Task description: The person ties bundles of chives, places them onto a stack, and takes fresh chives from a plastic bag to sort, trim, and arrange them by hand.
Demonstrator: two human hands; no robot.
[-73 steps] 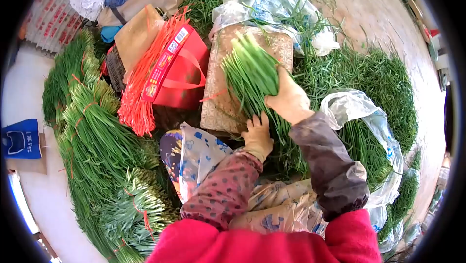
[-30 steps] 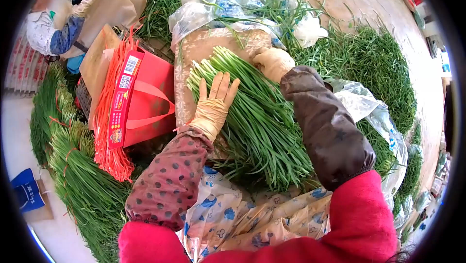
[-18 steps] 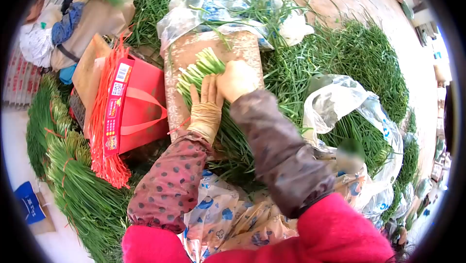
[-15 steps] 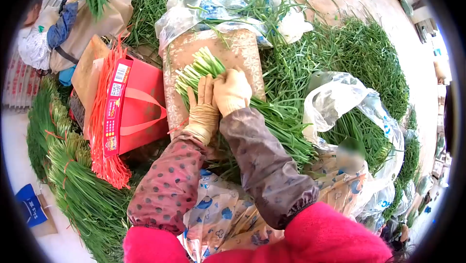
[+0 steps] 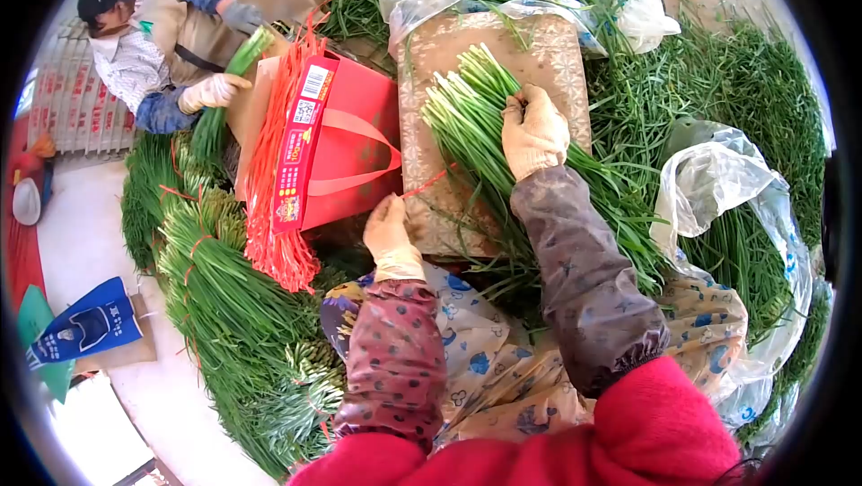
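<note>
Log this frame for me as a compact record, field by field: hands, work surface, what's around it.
Left hand: gloved, at the end of a red strip; grip unclear
Right hand: gloved, curled on the green stalks
Work surface: patterned board, under the stalks' pale ends
Left of board: red bag, with a bunch of red strips beside it
Far left: tied green bundles
Right of board: loose greens, plastic bag
Co-worker: seen upper left, gloved, holding a smaller green bunch
</note>
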